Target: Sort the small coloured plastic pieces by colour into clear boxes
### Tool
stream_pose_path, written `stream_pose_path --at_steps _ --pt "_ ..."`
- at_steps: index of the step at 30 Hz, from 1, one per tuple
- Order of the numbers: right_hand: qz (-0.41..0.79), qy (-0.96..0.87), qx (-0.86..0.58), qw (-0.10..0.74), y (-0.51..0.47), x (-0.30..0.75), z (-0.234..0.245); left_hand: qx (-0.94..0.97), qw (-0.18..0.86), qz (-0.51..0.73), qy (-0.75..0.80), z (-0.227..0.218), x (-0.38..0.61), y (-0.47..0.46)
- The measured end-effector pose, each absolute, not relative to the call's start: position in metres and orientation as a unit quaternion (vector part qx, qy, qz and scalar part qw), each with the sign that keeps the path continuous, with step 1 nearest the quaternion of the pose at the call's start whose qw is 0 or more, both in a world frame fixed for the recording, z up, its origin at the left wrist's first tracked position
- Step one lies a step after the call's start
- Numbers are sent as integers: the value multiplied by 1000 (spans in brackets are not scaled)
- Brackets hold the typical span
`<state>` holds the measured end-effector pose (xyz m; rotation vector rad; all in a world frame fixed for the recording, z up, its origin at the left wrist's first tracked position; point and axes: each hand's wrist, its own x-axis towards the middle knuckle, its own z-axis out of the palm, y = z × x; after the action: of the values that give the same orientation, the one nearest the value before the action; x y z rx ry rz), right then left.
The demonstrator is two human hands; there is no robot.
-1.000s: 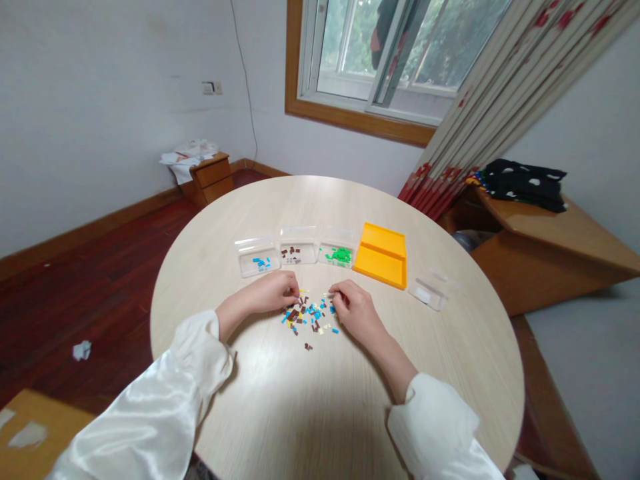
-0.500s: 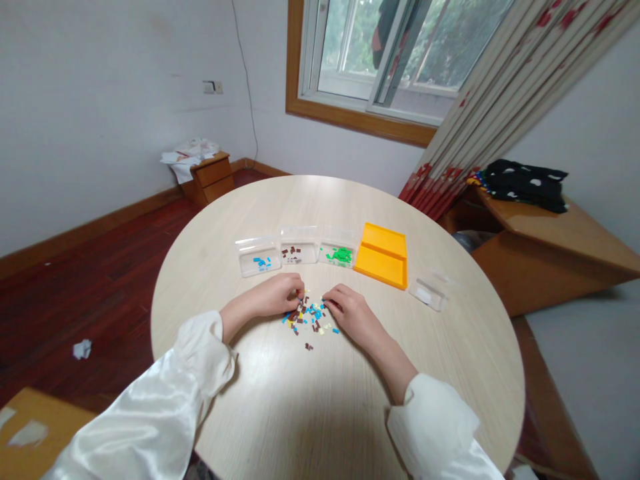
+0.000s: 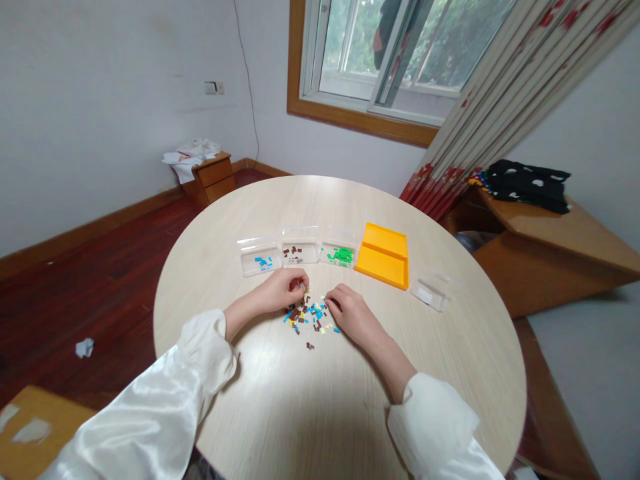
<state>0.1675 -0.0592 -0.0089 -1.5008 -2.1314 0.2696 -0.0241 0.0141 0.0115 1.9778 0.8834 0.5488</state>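
Observation:
A loose pile of small building bricks [image 3: 313,313] in brown, blue, yellow and cream lies mid-table. My left hand [image 3: 287,289] is over the pile's upper left edge, thumb and fingers pinched; what sits between the fingertips is too small to make out. At the upper right edge of the pile, my right hand [image 3: 347,310] has its fingers curled together, with the tips close to a blue piece. Behind the hands are clear boxes with raised lids: one with blue bricks [image 3: 263,262], one with brown bricks [image 3: 293,252], one with green bricks [image 3: 343,255].
An open yellow case [image 3: 383,267] lies right of the clear boxes. Farther right is another clear box [image 3: 429,295] with a whitish piece inside. All stand on a round wooden table [image 3: 330,407]. A cabinet with dark cloth [image 3: 527,185] leans beyond its right edge.
My left hand has risen slightly away from me, uncovering part of the pile's left side. My right hand stays almost still. The whole view has shifted a little.

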Motion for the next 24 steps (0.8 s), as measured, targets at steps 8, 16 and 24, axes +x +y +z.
stream_pose_path --at_steps 8,16,24 --pt "61 -758 -536 366 -62 163 -1 570 703 225 361 6 -18 15" --pt "79 -766 -495 402 -67 147 5 404 861 148 271 9 -21 13" --pt "91 -780 -464 410 -69 138 6 383 876 154 250 7 -19 11"
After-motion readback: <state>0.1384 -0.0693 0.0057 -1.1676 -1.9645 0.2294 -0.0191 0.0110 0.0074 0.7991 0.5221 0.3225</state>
